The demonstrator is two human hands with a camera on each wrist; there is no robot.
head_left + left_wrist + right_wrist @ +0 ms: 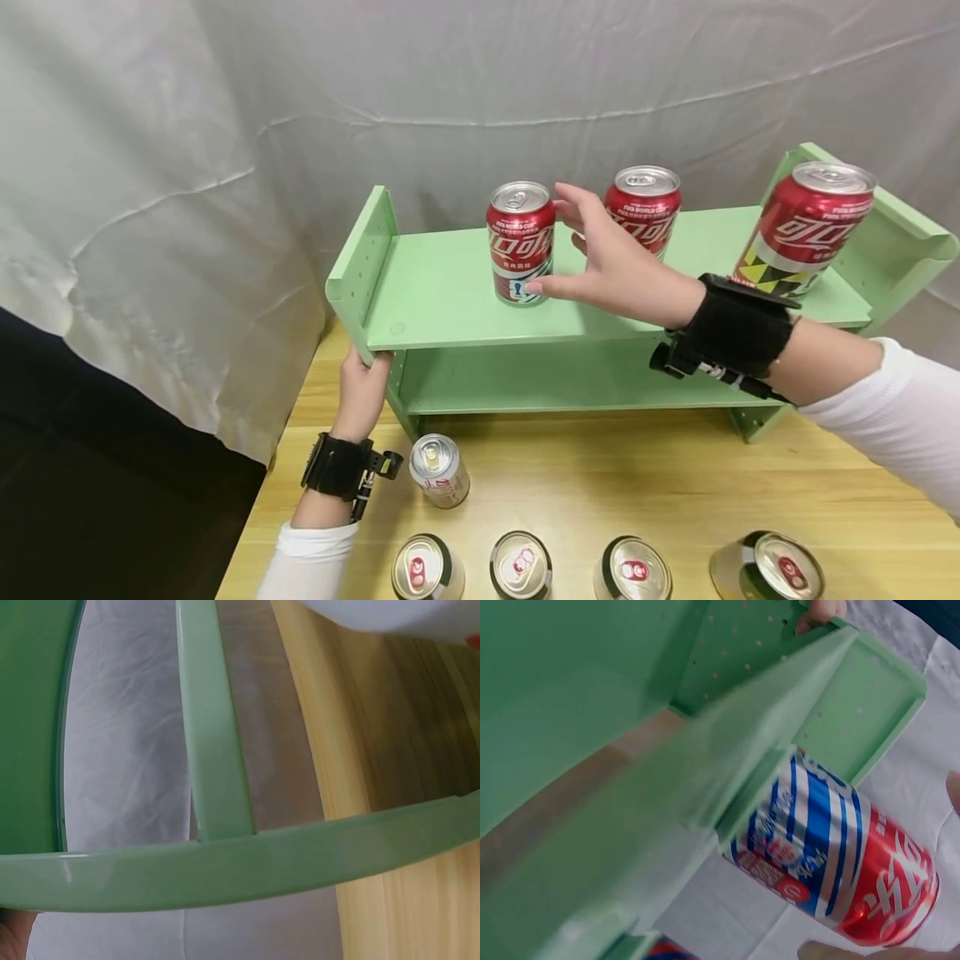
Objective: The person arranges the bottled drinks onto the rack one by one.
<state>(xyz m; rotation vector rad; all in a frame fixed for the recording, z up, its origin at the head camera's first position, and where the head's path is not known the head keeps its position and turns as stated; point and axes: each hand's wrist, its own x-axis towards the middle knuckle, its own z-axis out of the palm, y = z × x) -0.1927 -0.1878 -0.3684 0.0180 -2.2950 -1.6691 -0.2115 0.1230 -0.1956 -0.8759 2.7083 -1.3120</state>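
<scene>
Holding rack [570, 375] w/ L hand [363, 392]; R hand [622, 271] loose by left red can [521, 242]

From my remote seat I see L hand gripping the lower near edge of the rack's left side panel [367, 258]; some fingers are hidden. R hand grasps nothing: fingers & thumb spread wide, fingers at the can's right side, thumb across its near face; I can't tell if either tip touches. Left red can stands upright on top shelf [442, 283], left of centre. Middle red can [641, 204] is just right of it, partly behind R hand; right red can [817, 221] stands nr the right end, well apart. Down on wooden table [585, 475] I've got a silver can [441, 475] upright by the rack's left end, plus 4 gold-topped cans [521, 567] in a row at the near side. Grey sheet [480, 83] hangs at the far side.
</scene>
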